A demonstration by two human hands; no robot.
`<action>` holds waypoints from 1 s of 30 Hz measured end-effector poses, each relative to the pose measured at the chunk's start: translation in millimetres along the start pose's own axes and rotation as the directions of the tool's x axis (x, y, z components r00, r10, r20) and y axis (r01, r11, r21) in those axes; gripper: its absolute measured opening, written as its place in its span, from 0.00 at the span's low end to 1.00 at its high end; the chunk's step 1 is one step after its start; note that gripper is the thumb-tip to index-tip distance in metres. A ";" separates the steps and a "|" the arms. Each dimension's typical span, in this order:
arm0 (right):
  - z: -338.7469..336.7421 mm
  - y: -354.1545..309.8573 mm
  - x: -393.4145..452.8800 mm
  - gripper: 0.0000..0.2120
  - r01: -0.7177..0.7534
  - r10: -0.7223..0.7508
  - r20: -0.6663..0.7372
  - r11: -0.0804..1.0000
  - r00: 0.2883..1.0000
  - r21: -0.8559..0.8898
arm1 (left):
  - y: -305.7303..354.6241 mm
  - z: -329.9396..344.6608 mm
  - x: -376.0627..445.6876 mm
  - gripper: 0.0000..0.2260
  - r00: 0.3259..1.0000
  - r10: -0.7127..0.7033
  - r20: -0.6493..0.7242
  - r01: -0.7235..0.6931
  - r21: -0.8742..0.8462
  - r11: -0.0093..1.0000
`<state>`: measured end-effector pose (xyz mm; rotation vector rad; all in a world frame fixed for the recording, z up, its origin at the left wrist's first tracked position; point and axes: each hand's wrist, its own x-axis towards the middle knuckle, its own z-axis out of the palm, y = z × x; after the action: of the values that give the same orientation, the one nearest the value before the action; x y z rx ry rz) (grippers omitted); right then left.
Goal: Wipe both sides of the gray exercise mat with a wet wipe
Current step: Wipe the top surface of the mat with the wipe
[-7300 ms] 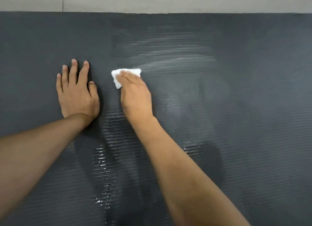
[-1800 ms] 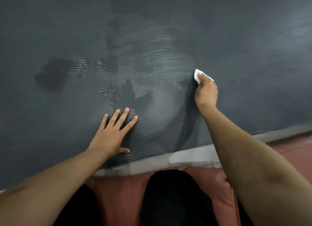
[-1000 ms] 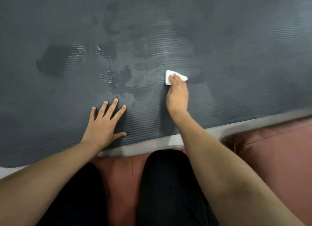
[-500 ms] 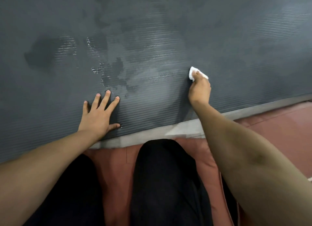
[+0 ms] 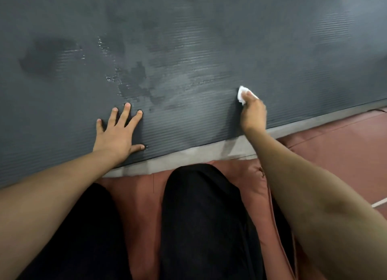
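Note:
The gray ribbed exercise mat fills the upper half of the view, with dark wet patches and streaks across its middle. My left hand lies flat on the mat near its front edge, fingers spread, holding nothing. My right hand is to the right, pressing a folded white wet wipe onto the mat. Only the wipe's upper part shows past my fingers.
A strip of gray floor runs along the mat's front edge. A reddish-brown cushion lies under my knees in dark trousers. Reddish flooring stretches to the right.
My right hand swept the wipe left, then right again, and is now slightly lower, close to the mat's front edge. The left hand stays flat on the mat.

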<state>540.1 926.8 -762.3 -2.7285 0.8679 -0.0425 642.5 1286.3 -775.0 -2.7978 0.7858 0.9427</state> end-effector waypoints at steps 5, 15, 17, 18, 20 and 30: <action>22.0 -28.0 -13.2 0.09 -0.105 0.101 0.039 0.987 0.994 0.118 | 1.6 -0.7 0.1 0.47 1.000 -0.011 0.017 0.011 0.022 1.000; 23.4 -14.8 -27.1 0.16 0.453 -0.422 0.259 0.889 0.869 -0.072 | 7.2 -8.2 -2.0 0.47 0.999 -0.028 0.046 0.028 0.021 0.999; 5.1 34.3 -11.2 0.20 0.163 -0.149 0.135 0.981 0.979 -0.100 | 8.6 -7.4 -1.9 0.47 0.998 -0.029 0.051 0.028 0.018 0.999; -2.6 49.4 -7.1 0.18 0.035 -0.024 0.106 0.994 0.994 -0.106 | 8.8 -6.9 -1.7 0.47 0.998 -0.033 0.049 0.032 0.016 0.999; -10.1 50.4 -10.5 0.14 -0.094 0.107 0.115 0.989 0.988 -0.118 | 8.9 -6.3 -1.5 0.47 0.998 -0.035 0.043 0.034 0.019 0.999; 32.4 -89.9 -81.9 0.09 0.258 -0.324 0.315 0.938 0.892 0.233 | 9.2 -6.5 -2.4 0.47 0.998 -0.034 0.046 0.035 -0.015 0.999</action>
<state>527.1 1051.9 -764.7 -2.5526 0.3308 0.2809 639.8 1277.9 -767.6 -2.7828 0.7250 1.0070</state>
